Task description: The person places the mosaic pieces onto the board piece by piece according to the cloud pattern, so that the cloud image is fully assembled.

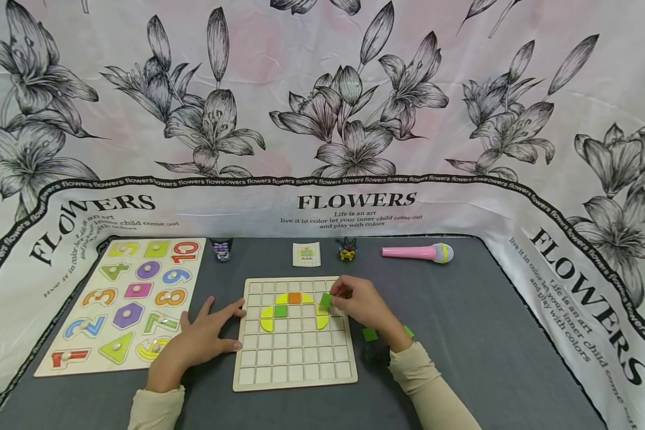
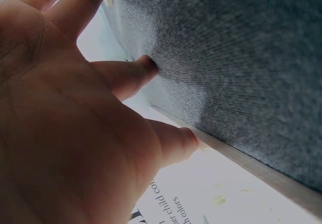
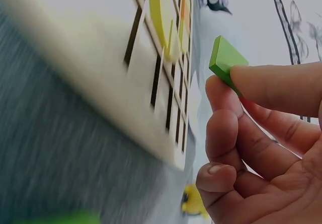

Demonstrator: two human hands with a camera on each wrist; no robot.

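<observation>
A wooden grid board (image 1: pixel 295 358) lies on the grey table in front of me, with yellow curved pieces (image 1: pixel 267 318), an orange square (image 1: pixel 294 297) and a green square (image 1: pixel 280 310) set in its upper rows. My right hand (image 1: pixel 361 304) pinches a small green square tile (image 1: pixel 325 300) over the board's upper right cells; the right wrist view shows the green square tile (image 3: pixel 225 59) held between thumb and fingers beside the grid board (image 3: pixel 151 98). My left hand (image 1: pixel 204 337) lies flat with spread fingers, its fingertips (image 2: pixel 188 138) touching the board's left edge.
A number and shape puzzle board (image 1: pixel 126 304) lies at the left. Along the back stand a small dark cup (image 1: pixel 221 249), a picture card (image 1: pixel 306 254), a small toy (image 1: pixel 347 249) and a pink microphone (image 1: pixel 418 252). Loose green tiles (image 1: pixel 369 334) lie by my right wrist.
</observation>
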